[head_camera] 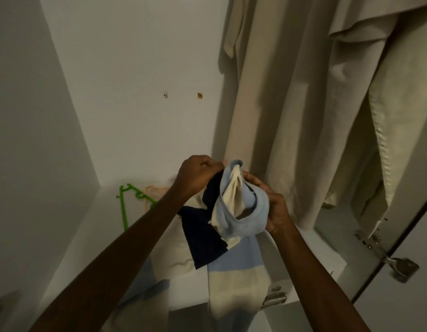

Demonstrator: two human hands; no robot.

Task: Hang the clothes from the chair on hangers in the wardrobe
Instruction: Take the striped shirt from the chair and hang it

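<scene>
The striped garment (pixel 234 204) is gripped by both hands. The left hand (pixel 198 173) and the right hand (pixel 275 209) curl their fingers round its bunched top, above the wardrobe shelf (pixel 325 255).

Both hands (pixel 198 173) (pixel 277 210) grip striped garment (pixel 234 207); wardrobe (pixel 126 68)

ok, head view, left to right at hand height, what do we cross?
Green hanger → left hand → striped garment gripped by both hands → right hand → hanging beige clothes → door hinge.
</scene>
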